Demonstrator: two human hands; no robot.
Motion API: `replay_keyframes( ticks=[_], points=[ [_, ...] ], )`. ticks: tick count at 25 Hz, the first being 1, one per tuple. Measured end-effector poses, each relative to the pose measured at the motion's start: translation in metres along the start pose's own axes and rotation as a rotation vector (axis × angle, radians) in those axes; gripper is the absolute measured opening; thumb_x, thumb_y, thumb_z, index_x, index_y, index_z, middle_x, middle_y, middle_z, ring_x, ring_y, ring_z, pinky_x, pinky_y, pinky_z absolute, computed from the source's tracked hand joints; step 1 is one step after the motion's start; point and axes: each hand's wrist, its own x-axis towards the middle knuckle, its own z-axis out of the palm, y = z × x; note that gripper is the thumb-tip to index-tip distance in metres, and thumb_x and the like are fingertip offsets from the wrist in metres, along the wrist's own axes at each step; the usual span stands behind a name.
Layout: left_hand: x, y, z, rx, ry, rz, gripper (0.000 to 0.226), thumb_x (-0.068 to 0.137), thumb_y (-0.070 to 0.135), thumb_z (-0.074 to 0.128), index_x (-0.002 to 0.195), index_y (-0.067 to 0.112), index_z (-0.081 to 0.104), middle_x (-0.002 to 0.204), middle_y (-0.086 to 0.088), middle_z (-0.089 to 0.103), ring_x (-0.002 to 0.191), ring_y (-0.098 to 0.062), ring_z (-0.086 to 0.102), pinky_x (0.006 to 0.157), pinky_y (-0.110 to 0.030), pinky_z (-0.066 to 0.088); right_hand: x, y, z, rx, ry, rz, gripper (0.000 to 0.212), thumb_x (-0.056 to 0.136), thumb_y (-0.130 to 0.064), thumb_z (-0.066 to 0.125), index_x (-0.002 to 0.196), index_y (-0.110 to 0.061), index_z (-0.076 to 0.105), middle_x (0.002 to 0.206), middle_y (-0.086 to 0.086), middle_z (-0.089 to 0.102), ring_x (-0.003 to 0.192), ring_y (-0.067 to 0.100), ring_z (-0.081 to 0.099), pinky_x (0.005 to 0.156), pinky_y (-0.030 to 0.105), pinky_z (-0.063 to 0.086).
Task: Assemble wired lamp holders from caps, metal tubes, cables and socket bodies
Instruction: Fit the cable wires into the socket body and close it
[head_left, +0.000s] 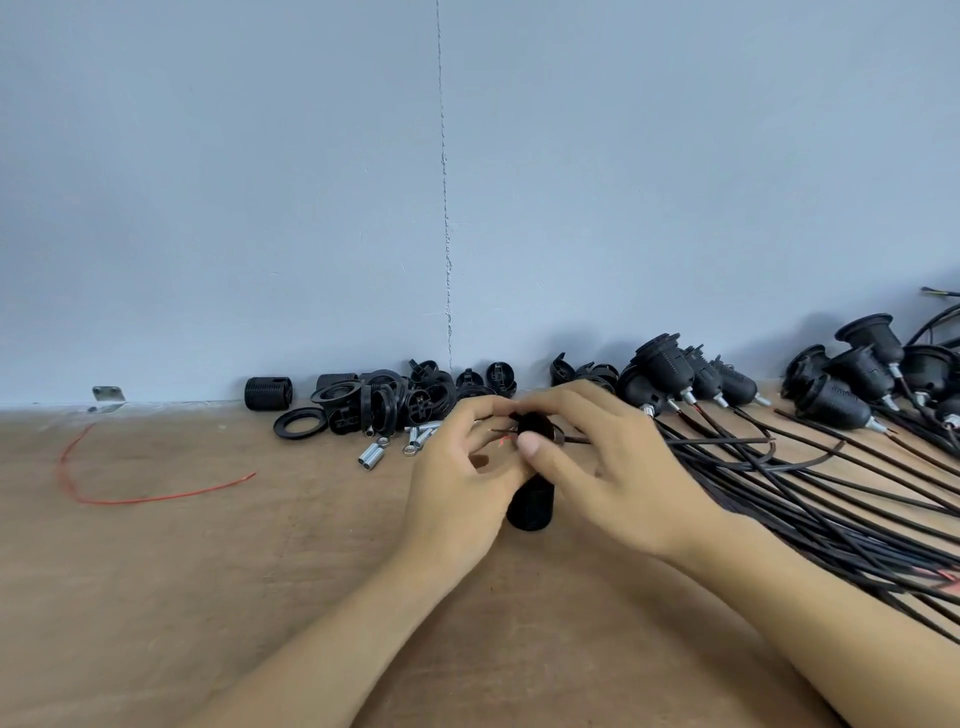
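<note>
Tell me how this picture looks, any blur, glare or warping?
Head view: soft even light, no glare; faint shadows under left hand and right hand; both slightly motion-blurred around the black threaded plastic socket body; wide-angle stretching toward frame edges.

on a wooden table (208, 571) against a grey-blue wall (260, 182), the left hand (457, 467) and right hand (608, 467) both grip a black socket body (531, 506), with a thin cable (717, 441) running out to the right. behind lie loose black caps (384, 405) and metal tubes (371, 456). finished lamp holders (670, 374) trail black cables (831, 499) at right, and a red wire (130, 499) lies at left.
</note>
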Motion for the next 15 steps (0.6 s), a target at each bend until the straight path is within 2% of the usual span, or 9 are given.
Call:
replay_keyframes(
  ticks=[2, 4, 6, 8, 10, 12, 15],
  points=[
    [-0.001, -0.001, -0.001, 0.023, 0.000, -0.009, 0.036, 0.086, 0.009, 0.078, 0.105, 0.035, 0.063, 0.097, 0.021, 0.076, 0.094, -0.003, 0.072, 0.078, -0.019, 0.054, -0.002, -0.003, 0.007, 0.114, -0.039, 0.036, 0.031, 0.097, -0.040, 0.061, 0.125, -0.027, 0.065, 0.121, -0.012, 0.061, 0.116, 0.007, 0.057, 0.095, 0.018, 0.043],
    [-0.001, -0.002, -0.003, 0.070, -0.020, -0.014, 0.035, 0.084, 0.022, 0.080, 0.104, 0.041, 0.058, 0.099, 0.023, 0.076, 0.095, -0.007, 0.072, 0.086, -0.033, 0.056, -0.004, -0.002, 0.010, 0.180, -0.046, 0.094, 0.029, 0.097, -0.036, 0.061, 0.124, -0.028, 0.067, 0.122, -0.013, 0.060, 0.117, 0.007, 0.055, 0.092, 0.015, 0.042],
    [0.000, -0.002, -0.004, 0.098, -0.035, -0.009, 0.031, 0.082, 0.036, 0.081, 0.101, 0.045, 0.059, 0.101, 0.022, 0.076, 0.098, -0.006, 0.072, 0.093, -0.042, 0.054, -0.004, 0.001, 0.010, 0.231, -0.065, 0.123, 0.028, 0.100, -0.032, 0.054, 0.125, -0.028, 0.067, 0.121, -0.013, 0.058, 0.119, 0.005, 0.053, 0.093, 0.013, 0.041],
    [0.000, -0.003, -0.005, 0.106, -0.045, -0.009, 0.031, 0.083, 0.035, 0.083, 0.101, 0.045, 0.061, 0.103, 0.021, 0.076, 0.103, -0.003, 0.071, 0.098, -0.046, 0.051, -0.005, 0.005, 0.011, 0.252, -0.093, 0.124, 0.030, 0.104, -0.029, 0.047, 0.128, -0.026, 0.065, 0.121, -0.012, 0.058, 0.123, 0.005, 0.051, 0.097, 0.015, 0.040],
    [-0.001, -0.005, -0.005, 0.152, -0.089, -0.022, 0.039, 0.077, 0.039, 0.084, 0.107, 0.047, 0.060, 0.107, 0.023, 0.074, 0.110, 0.002, 0.066, 0.100, -0.043, 0.049, -0.006, 0.008, 0.012, 0.239, -0.091, 0.124, 0.030, 0.106, -0.027, 0.044, 0.128, -0.028, 0.064, 0.118, -0.014, 0.060, 0.123, 0.006, 0.051, 0.097, 0.015, 0.038],
    [-0.004, -0.007, -0.004, 0.258, -0.162, -0.045, 0.053, 0.067, 0.050, 0.081, 0.115, 0.049, 0.058, 0.112, 0.029, 0.069, 0.112, 0.013, 0.059, 0.101, -0.031, 0.047, -0.005, 0.011, 0.012, 0.216, -0.061, 0.153, 0.028, 0.106, -0.026, 0.046, 0.124, -0.032, 0.066, 0.114, -0.015, 0.062, 0.118, 0.005, 0.054, 0.095, 0.017, 0.040],
    [-0.005, -0.010, -0.004, 0.434, -0.181, -0.019, 0.049, 0.065, 0.053, 0.075, 0.111, 0.043, 0.066, 0.104, 0.031, 0.069, 0.100, 0.013, 0.059, 0.093, -0.023, 0.050, -0.004, 0.016, 0.009, 0.162, -0.013, 0.201, 0.023, 0.101, -0.023, 0.056, 0.112, -0.037, 0.071, 0.104, -0.018, 0.063, 0.103, 0.002, 0.058, 0.084, 0.016, 0.041]
  ],
)
